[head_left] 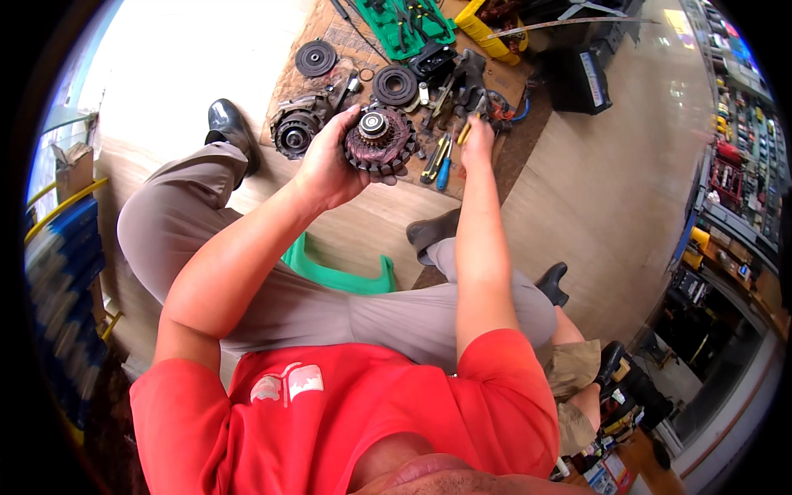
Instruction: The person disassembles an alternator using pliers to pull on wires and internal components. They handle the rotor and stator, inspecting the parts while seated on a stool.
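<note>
My left hand (334, 161) grips a round rotor with a toothed rim, reddish windings and a bearing on top (379, 142). My right hand (477, 142) is closed on a yellow-handled tool (467, 126) over the cardboard mat (528, 140). Left of the rotor lies a metal housing (294, 132), with a black pulley (316, 58) behind it and another black ring part (394, 86) nearer the middle. A yellow-black tool (434, 159) and a blue-handled tool (445, 165) lie left of my right hand.
A green case of tools (404, 21), a yellow container (487, 29) and a black box (569, 78) stand at the back. A green plastic stool (355, 276) is under my legs. Another person's bent leg (577, 375) is at right, near crowded shelves (738, 165). Blue stacked items (62, 280) stand at left.
</note>
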Demonstrator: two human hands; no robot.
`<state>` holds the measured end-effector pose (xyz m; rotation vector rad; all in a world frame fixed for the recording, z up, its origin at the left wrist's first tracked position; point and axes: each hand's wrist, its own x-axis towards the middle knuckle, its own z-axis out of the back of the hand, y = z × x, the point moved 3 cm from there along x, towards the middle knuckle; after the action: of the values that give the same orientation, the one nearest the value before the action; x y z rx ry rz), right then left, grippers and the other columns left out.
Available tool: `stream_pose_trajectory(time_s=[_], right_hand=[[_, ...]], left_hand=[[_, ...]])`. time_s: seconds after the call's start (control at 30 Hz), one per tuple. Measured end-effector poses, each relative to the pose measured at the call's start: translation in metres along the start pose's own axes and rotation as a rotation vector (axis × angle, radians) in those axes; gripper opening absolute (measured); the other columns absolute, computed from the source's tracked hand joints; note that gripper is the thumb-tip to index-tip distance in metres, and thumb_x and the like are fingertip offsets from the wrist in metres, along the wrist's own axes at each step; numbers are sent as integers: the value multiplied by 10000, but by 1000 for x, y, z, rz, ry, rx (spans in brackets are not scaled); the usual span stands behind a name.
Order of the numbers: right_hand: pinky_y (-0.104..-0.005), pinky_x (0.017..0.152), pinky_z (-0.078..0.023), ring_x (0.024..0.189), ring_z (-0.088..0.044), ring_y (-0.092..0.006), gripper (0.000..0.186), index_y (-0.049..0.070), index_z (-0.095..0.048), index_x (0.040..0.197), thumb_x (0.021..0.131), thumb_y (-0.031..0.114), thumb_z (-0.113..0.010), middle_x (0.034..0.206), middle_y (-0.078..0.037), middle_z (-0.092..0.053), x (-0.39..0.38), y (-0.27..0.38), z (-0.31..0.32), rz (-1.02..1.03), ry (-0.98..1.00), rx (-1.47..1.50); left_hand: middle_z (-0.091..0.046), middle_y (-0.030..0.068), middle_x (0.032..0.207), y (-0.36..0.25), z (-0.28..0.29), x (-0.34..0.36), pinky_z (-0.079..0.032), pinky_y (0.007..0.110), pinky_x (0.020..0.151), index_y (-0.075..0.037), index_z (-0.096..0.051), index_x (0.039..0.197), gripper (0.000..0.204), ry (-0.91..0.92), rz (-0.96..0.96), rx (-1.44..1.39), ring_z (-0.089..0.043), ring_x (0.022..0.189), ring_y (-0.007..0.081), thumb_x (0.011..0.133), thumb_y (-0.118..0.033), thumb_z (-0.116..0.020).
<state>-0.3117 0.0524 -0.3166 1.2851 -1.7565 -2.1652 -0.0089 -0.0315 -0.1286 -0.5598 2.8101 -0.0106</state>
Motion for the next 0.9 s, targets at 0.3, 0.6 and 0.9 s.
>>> stream_pose_trajectory(time_s=[0.3,0.6,0.9], right_hand=[[-428,627,-552,795,-672,-271,291,27,-579,1133,1024,251,-429,967,-124,-677,-173,188,-93,-144,694,234],[-411,600,-594,825,-687,-269,265,12,-534,1226,1030,165,-441,1013,-153,-655,-310,137,-107,-545,820,135],[-403,567,-585,772,-677,-255,219,26,-541,1162,1027,185,-473,983,-139,-657,-300,142,-108,-564,748,29]], left_hand=[[-661,136,1238,-10,-9,-5,-560,485,946,-88,-565,1264,375,-28,-97,-29,-659,1117,288,1028,-343,-425],[-661,87,1236,-27,8,-20,-493,470,1030,-117,-592,1254,410,-242,-170,106,-624,1171,264,1006,-433,-514],[-641,63,1247,-28,-2,-20,-486,451,1018,-164,-579,1302,426,-297,-271,174,-608,1172,246,1002,-456,-500]])
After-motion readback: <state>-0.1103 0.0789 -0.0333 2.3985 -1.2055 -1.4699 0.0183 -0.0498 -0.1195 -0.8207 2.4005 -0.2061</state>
